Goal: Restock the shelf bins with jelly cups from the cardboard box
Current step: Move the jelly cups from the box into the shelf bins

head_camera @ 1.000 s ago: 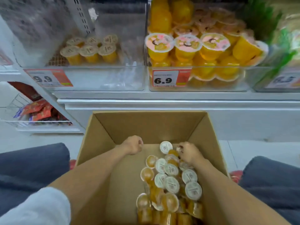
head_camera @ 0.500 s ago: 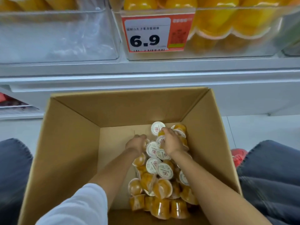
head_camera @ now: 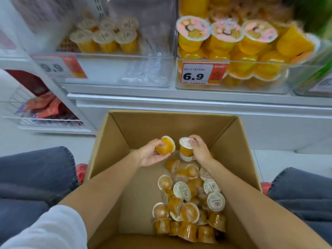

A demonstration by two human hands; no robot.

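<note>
An open cardboard box (head_camera: pixel 115 141) sits on the floor between my knees, with several small orange jelly cups (head_camera: pixel 188 203) piled along its right side. My left hand (head_camera: pixel 150 155) holds one orange jelly cup (head_camera: pixel 166 146) tipped on its side, above the box floor. My right hand (head_camera: pixel 199 150) grips another jelly cup (head_camera: pixel 186 147) upright by its white lid, with a second cup seemingly under it. On the shelf above, the clear left bin (head_camera: pixel 116 72) holds several matching small cups (head_camera: pixel 106 36) at its back.
The clear right bin (head_camera: pixel 251 87), tagged 6.9, is packed with larger yellow jelly cups (head_camera: pixel 224 36). A 9.9 price tag (head_camera: pixel 59 67) marks the left bin. A wire basket (head_camera: pixel 45 114) of red packets hangs low at the left. My knees flank the box.
Both hands have come up out of the pile, each with a jelly cup in it. The view has tilted up, so the shelf bins show again.
</note>
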